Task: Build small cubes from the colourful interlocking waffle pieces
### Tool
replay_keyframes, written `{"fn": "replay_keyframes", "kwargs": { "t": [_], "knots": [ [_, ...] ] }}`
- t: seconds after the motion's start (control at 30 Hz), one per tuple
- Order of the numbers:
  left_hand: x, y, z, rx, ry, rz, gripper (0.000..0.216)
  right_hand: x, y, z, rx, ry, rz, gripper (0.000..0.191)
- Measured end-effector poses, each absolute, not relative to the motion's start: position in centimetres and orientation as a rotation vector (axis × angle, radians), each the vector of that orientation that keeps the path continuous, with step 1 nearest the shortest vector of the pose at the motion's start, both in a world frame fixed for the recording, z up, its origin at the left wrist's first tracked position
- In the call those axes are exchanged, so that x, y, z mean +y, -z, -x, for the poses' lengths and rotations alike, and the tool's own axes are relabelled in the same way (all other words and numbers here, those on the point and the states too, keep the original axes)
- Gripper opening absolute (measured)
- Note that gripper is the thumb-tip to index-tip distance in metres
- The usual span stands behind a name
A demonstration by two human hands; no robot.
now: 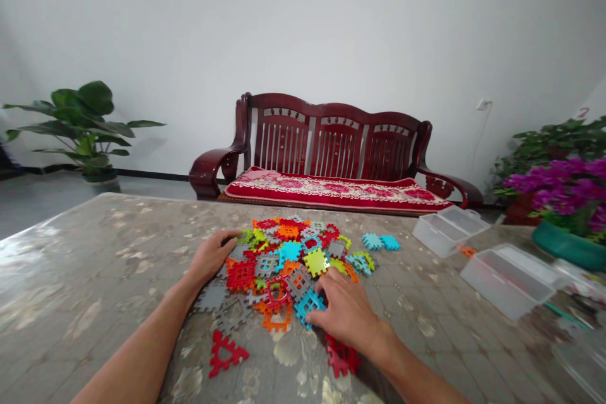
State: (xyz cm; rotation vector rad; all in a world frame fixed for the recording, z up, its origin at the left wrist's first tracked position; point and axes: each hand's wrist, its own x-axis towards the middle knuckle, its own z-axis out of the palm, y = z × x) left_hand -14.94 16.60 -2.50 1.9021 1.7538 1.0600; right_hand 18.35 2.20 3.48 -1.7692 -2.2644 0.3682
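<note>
A heap of colourful toothed plastic building tiles lies in front of me. My left hand (215, 255) rests at the heap's left edge, fingers stretched toward a lime-green tile (258, 238) and grey tiles. Over the near right side is my right hand (344, 303), its thumb and fingers apart. The thumb touches or hovers by a blue window tile (309, 307); the fingertips are near a yellow-green square tile (316, 262). A red triangular tile (226, 353) lies apart at the front, and another red tile (341, 356) sits partly under my right wrist.
Two light-blue tiles (372, 241) lie right of the heap. Two clear plastic boxes (509, 281) stand on the right, with a small orange tile (468, 252) between them. A teal flower pot (568, 245) is behind them. Beyond the patterned tablecloth (113, 278) stands a wooden bench (336, 139).
</note>
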Motion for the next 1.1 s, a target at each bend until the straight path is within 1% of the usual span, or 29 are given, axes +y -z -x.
{"fn": "replay_keyframes", "kwargs": {
  "t": [0.13, 0.23, 0.3, 0.37, 0.47, 0.53, 0.6, 0.67, 0.73, 0.83, 1.0, 1.1],
  "knots": [
    [16.6, 2.5, 15.0, 1.760, -1.049, -1.904, 0.048, 3.0, -4.4, -18.9, -2.128, -0.537, 1.749, 0.015],
    [16.7, 2.8, 15.1, 1.752, -1.041, -1.905, 0.049, 4.1, -5.6, -20.6, -1.984, -0.612, 1.703, 0.008],
    [16.8, 2.9, 15.2, 1.742, -1.047, -1.910, 0.049, 5.1, -6.0, -22.3, -1.882, -0.512, 1.670, 0.006],
    [16.9, 3.0, 15.2, 1.741, -1.058, -1.915, 0.048, 6.0, -5.8, -23.9, -1.807, -0.335, 1.630, 0.005],
    [17.0, 3.0, 15.2, 1.747, -1.069, -1.912, 0.045, 7.1, -4.4, -25.8, -1.832, -0.144, 1.569, 0.019],
    [17.0, 3.0, 15.2, 1.743, -1.070, -1.909, 0.046, 7.6, -3.2, -26.7, -1.890, -0.120, 1.577, 0.032],
    [17.0, 3.1, 15.3, 1.740, -1.075, -1.908, 0.047, 8.1, -2.2, -27.4, -1.884, -0.137, 1.636, 0.040],
    [17.1, 3.3, 15.4, 1.742, -1.083, -1.909, 0.047, 8.5, -1.6, -28.0, -1.828, -0.204, 1.673, 0.042],
    [17.1, 3.4, 15.5, 1.747, -1.089, -1.909, 0.047, 8.9, -1.4, -28.6, -1.790, -0.343, 1.653, 0.043],
    [17.1, 3.4, 15.5, 1.758, -1.079, -1.911, 0.047, 9.2, -1.6, -29.2, -1.840, -0.496, 1.595, 0.045],
    [17.0, 3.1, 15.4, 1.756, -1.068, -1.921, 0.047, 8.5, -2.4, -29.3, -2.051, -0.428, 1.636, 0.055],
    [17.0, 3.0, 15.4, 1.748, -1.063, -1.922, 0.048, 8.0, -2.9, -29.0, -2.137, -0.393, 1.681, 0.058]
  ]
}}
